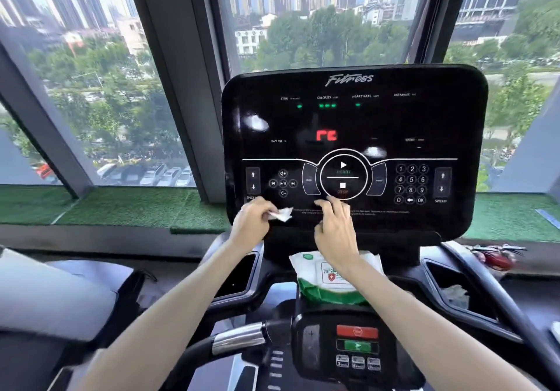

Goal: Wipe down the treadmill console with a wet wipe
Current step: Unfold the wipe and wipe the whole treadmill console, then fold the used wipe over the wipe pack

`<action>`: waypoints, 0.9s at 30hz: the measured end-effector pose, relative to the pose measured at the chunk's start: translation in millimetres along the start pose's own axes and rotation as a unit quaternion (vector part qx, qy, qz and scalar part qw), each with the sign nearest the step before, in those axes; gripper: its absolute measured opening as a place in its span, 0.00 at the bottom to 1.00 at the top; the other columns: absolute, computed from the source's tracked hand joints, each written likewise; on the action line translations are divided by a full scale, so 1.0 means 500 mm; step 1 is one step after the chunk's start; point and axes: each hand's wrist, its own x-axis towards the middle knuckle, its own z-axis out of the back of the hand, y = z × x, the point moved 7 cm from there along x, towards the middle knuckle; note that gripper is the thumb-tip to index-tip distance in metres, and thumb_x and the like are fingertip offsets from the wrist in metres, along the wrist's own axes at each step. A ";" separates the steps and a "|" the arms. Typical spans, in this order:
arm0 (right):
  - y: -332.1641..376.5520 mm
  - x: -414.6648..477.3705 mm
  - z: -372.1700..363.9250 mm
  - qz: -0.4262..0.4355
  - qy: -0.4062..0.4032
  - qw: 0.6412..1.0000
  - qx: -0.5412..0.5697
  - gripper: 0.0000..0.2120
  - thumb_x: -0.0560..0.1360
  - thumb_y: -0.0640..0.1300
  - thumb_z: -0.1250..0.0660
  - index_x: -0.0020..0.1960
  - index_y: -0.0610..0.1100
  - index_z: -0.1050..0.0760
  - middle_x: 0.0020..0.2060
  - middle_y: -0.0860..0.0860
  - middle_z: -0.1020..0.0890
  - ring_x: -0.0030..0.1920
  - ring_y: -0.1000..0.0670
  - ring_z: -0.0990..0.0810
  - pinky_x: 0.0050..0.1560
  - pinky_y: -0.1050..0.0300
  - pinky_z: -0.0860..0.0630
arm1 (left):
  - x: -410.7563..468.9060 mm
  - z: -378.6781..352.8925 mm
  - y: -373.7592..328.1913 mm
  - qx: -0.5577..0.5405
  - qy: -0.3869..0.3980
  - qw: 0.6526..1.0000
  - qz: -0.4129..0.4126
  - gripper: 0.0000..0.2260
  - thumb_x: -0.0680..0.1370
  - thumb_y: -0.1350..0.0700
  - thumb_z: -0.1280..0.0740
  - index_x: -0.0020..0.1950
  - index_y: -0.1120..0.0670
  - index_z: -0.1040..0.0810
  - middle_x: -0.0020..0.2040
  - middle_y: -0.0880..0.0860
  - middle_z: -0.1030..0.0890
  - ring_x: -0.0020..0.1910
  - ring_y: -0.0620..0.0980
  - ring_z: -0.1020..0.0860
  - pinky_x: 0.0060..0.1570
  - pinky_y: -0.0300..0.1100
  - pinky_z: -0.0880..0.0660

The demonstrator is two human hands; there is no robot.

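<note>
Left hand (253, 224) pinches a bunched wet wipe (281, 214) at the console (354, 148) lower-left edge. Right hand (335, 233), fingers relaxed, rests below the console's stop button. Best to spread the wipe flat and press lightly across the keys.

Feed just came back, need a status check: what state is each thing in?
Console, on, red and green lights lit.
Wipe, crumpled, at the console's lower left.
Left hand, pinching the wipe.
Right hand, fingers relaxed, fingertips at the console below the stop button.
Wipe pack, lying below the console, opening not visible.
</note>
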 end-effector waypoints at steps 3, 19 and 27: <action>-0.004 -0.005 -0.002 -0.001 0.002 1.000 0.010 0.23 0.65 0.28 0.39 0.61 0.36 0.28 0.59 0.39 0.27 0.61 0.37 0.32 0.63 0.43 0.32 | 0.005 0.088 0.028 -0.031 -0.175 0.974 0.141 0.12 0.75 0.71 0.42 0.50 0.60 0.21 0.49 0.54 0.23 0.42 0.48 0.27 0.37 0.32 0.36; -0.145 -0.009 0.109 -0.003 -0.025 0.999 0.027 0.17 0.65 0.30 0.39 0.52 0.39 0.26 0.47 0.44 0.24 0.46 0.43 0.30 0.48 0.50 0.30 | 0.036 -0.136 -0.221 -0.179 0.054 0.981 0.054 0.12 0.71 0.68 0.37 0.50 0.58 0.19 0.46 0.51 0.18 0.47 0.43 0.22 0.48 0.33 0.27; -0.174 -0.063 0.180 -0.063 -0.086 0.994 -0.009 0.05 0.67 0.36 0.31 0.42 0.41 0.23 0.45 0.43 0.24 0.47 0.41 0.28 0.47 0.49 0.30 | 0.017 -0.167 -0.302 -0.167 0.164 0.972 -0.021 0.14 0.71 0.70 0.39 0.48 0.56 0.20 0.42 0.48 0.20 0.41 0.41 0.24 0.38 0.23 0.33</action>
